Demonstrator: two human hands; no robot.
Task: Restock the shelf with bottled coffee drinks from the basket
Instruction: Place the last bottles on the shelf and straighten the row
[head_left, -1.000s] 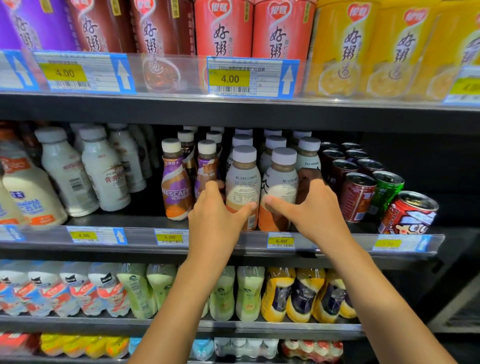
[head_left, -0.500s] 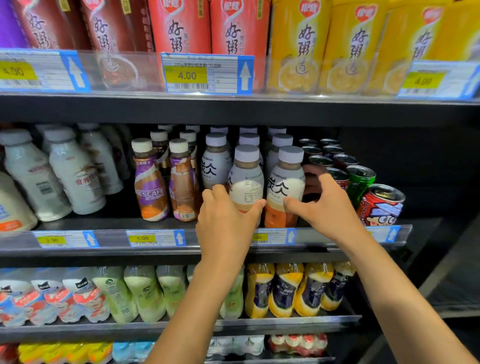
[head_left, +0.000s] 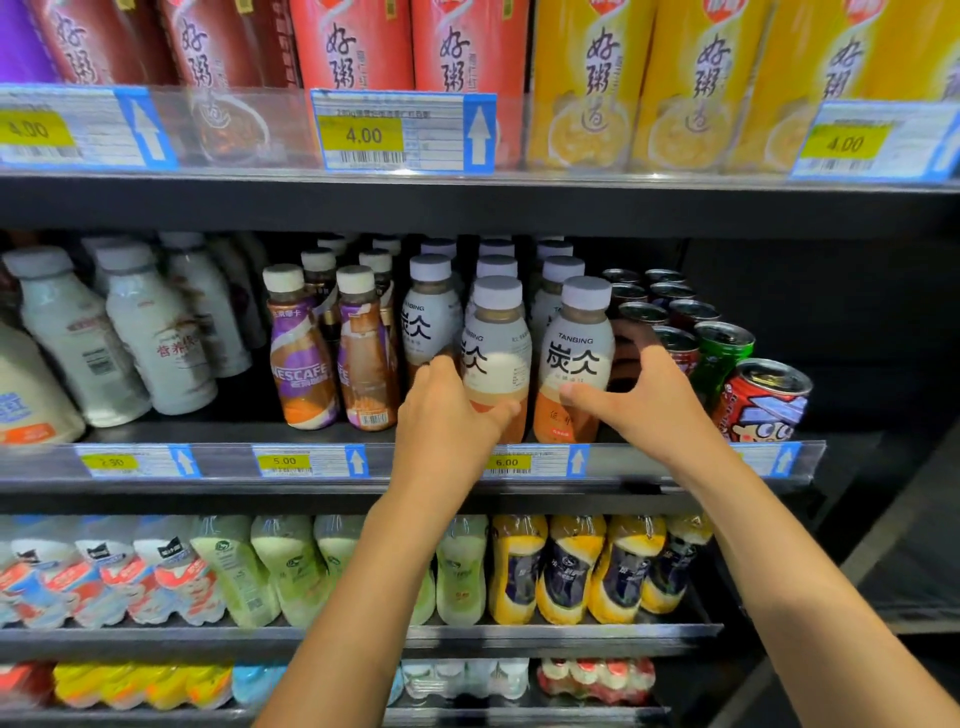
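Left hand (head_left: 447, 410) wrapped low round the left Tanbing bottle (head_left: 496, 353). Right hand (head_left: 644, 400) gripped the right Tanbing bottle (head_left: 576, 358), thumb on the label, fingers round the far side. Both bottles stood upright, side by side, at the front of the middle shelf (head_left: 649, 462). Basket out of view. Risks: right fingers sat close to the drink cans (head_left: 719, 353), so a nudge could knock them. A hard push back could topple the rear bottles.

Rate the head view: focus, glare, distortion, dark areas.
Head view: front Tanbing bottles, gripped by the left hand and right hand, read sharp; the far-left price tag is smeared; glare washes the clear upper strip; white bottles at left lean from wide-lens distortion; the shelf's right recess is near black.
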